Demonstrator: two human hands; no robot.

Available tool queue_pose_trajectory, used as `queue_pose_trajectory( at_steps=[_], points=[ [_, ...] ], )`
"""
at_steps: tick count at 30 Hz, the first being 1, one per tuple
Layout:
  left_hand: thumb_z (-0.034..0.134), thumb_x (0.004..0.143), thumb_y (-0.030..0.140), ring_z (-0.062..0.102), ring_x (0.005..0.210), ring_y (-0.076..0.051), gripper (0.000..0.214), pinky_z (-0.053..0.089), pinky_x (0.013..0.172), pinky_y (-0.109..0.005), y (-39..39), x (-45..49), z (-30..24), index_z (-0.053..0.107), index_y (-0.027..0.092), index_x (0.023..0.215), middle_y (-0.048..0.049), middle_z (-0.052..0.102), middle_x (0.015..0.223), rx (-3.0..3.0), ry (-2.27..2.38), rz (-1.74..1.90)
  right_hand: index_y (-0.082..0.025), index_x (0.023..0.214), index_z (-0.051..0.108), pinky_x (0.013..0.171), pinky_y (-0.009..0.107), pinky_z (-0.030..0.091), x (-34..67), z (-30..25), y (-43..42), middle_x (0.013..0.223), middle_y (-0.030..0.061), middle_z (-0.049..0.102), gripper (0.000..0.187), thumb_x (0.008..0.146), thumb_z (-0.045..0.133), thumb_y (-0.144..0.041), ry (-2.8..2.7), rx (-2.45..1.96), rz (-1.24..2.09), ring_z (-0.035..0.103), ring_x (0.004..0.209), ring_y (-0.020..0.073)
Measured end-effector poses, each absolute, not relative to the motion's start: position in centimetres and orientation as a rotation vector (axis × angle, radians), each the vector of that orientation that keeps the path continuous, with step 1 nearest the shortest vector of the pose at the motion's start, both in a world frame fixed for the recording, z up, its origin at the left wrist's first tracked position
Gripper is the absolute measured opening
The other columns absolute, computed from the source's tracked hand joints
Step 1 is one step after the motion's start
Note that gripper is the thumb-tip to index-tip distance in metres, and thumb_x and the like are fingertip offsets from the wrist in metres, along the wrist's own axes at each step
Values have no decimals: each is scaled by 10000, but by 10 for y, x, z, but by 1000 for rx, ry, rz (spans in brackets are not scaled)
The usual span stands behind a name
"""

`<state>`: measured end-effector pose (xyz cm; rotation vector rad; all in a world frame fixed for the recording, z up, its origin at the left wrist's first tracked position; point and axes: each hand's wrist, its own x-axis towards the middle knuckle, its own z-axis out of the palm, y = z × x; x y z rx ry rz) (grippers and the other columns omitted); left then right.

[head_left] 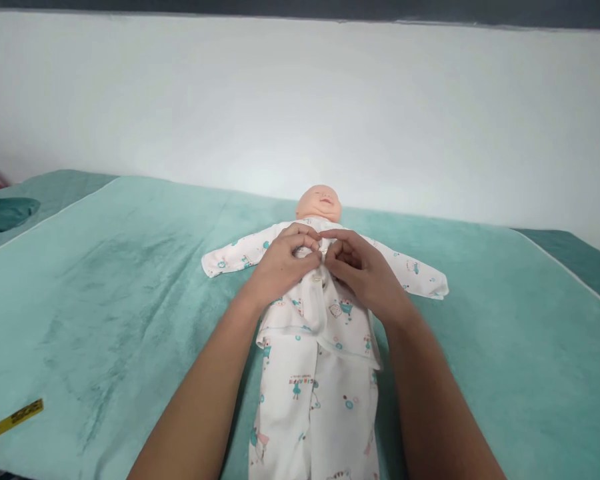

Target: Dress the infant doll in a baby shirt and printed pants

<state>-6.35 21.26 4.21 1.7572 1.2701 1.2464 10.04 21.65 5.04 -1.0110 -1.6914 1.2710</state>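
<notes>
A baby doll [319,202] lies on its back on a teal blanket [130,287], head toward the wall, arms spread. It wears a white printed shirt [330,317] and matching trousers [315,413]. My left hand [284,262] and my right hand [363,270] meet at the doll's chest. Both have their fingers curled and pinch the front edges of the shirt around a small snap, just below the neck.
A white wall [300,113] rises right behind the doll's head. A folded dark teal cloth [5,212] lies at the far left. A yellow strip [11,421] lies at the blanket's lower left edge.
</notes>
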Motion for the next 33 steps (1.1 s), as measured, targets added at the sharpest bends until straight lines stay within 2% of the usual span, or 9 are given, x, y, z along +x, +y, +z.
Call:
queue_pose_trajectory(
  at_steps=[6, 16, 23, 33],
  points=[
    [586, 742, 81, 582, 989, -190, 130, 446, 926, -354, 212, -57, 35, 614, 202, 702, -24, 658, 973, 1979, 1399, 1394, -197, 939, 608, 529, 216, 388, 99, 47, 222, 765, -42, 561, 180, 760, 593, -202, -1501, -1072, 1243, 481, 559, 64],
    [530, 820, 143, 577, 1010, -195, 155, 431, 940, -342, 214, -64, 36, 639, 201, 726, -39, 647, 1036, 1907, 1310, 1313, -207, 944, 639, 550, 213, 414, 99, 50, 220, 880, -22, 597, 198, 757, 639, -271, -1569, -1144, 1156, 494, 580, 56],
    [533, 877, 261, 571, 1015, -193, 195, 441, 919, -324, 215, -69, 37, 679, 202, 762, -43, 616, 1103, 1769, 1217, 1240, -189, 916, 656, 530, 220, 386, 96, 49, 220, 610, -50, 509, 194, 804, 643, -347, -1516, -1119, 1210, 470, 547, 84],
    [557, 862, 295, 564, 1030, -199, 198, 443, 914, -335, 216, -72, 35, 658, 199, 722, -40, 592, 1161, 1624, 1139, 1223, -202, 883, 695, 531, 231, 364, 97, 49, 220, 597, -50, 512, 164, 802, 644, -335, -1551, -1137, 1192, 458, 548, 87]
  ],
)
